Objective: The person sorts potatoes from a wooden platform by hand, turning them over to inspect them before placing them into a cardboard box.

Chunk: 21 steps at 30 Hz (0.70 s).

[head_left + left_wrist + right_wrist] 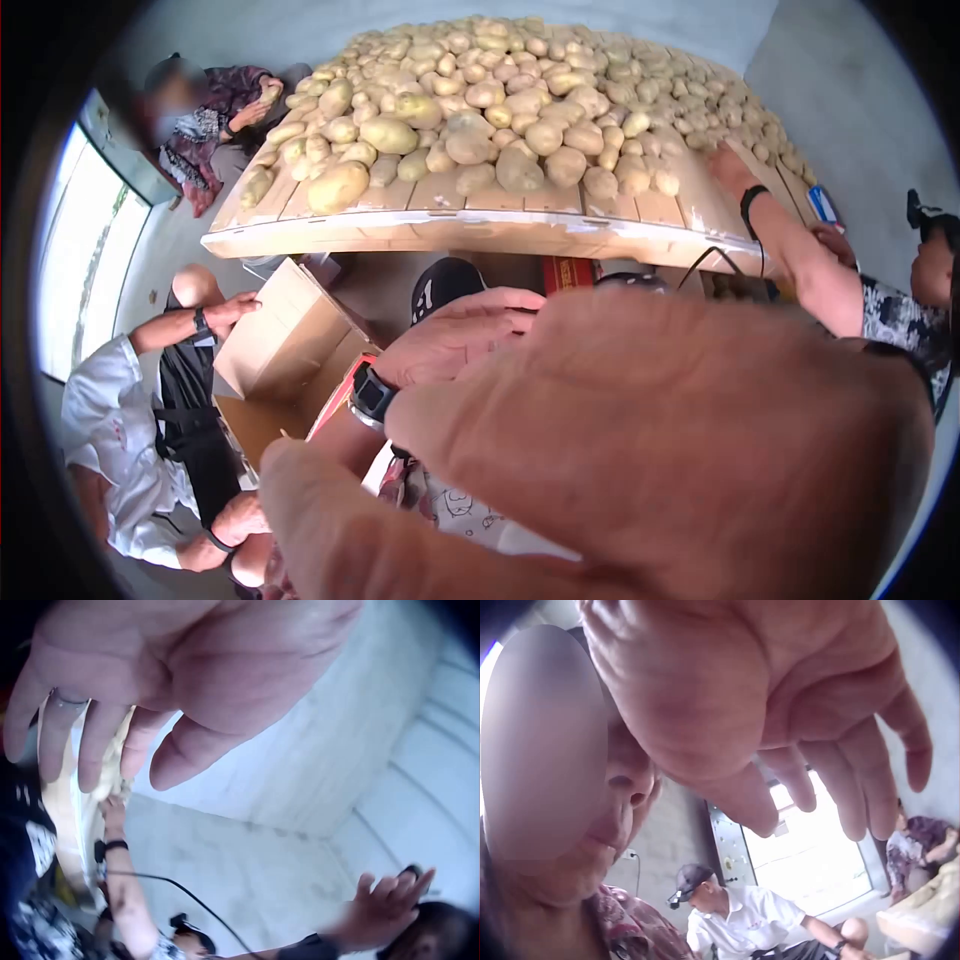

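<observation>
My right hand (680, 420) looms large and blurred just in front of the head camera. In the right wrist view its palm and slightly bent fingers (866, 780) hang apart beside a person's face, with nothing held. My left hand (455, 335), wearing a watch (371, 392), reaches toward the middle, partly covered by the right hand. The left wrist view shows this hand (180, 667) with fingers spread, a ring on one, and nothing in the palm. Nearest to it is an open cardboard box (275, 330). Beyond lies a heap of potatoes (470, 140) on a cardboard-covered table (400, 228).
A person in a white shirt (120, 430) sits at left, touching the box. At right another person's arm (790, 235) reaches to the potatoes. Someone sits (225, 125) at the table's far left corner. A black cable (187, 889) crosses the left wrist view.
</observation>
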Available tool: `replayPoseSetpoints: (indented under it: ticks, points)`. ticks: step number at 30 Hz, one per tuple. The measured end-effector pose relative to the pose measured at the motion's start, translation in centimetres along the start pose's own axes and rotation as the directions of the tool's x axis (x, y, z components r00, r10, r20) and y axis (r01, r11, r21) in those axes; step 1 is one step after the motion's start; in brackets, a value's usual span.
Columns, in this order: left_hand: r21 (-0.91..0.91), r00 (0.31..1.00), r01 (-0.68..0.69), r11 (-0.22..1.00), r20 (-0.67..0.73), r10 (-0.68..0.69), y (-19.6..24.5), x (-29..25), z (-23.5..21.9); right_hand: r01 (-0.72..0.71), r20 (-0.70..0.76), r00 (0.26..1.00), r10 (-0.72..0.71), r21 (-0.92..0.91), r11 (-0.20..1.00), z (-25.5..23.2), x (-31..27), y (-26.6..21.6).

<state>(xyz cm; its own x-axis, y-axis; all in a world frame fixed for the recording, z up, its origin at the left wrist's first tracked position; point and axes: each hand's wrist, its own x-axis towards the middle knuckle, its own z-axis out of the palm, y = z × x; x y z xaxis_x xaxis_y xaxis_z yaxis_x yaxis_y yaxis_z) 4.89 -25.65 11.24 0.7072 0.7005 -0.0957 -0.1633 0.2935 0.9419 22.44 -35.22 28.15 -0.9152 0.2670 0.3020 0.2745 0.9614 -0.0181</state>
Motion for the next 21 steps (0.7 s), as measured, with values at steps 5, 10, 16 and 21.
replayPoseSetpoints:
  ticks: [5,10,16,21]
  points:
    - [0.375,0.995,-0.014,0.927,-0.090,0.051,-4.6,0.6,-0.2,0.018,-0.005,1.000,-0.018,0.102,0.995,2.3,-3.8,-5.8]
    - [0.790,0.872,-0.168,0.589,-0.159,0.462,-7.1,-0.6,-0.2,-0.079,-0.029,0.996,0.085,0.157,0.984,3.1,-6.8,-6.9]
    - [0.675,0.865,-0.205,0.709,-0.215,0.454,-9.5,-0.6,-1.3,-0.376,-0.156,0.903,0.399,0.159,0.913,2.9,-11.2,-6.8]
    - [0.651,0.925,-0.117,0.750,-0.204,0.321,-10.3,-0.3,-1.7,-0.602,-0.295,0.718,0.630,0.191,0.775,4.3,-13.9,-7.7]
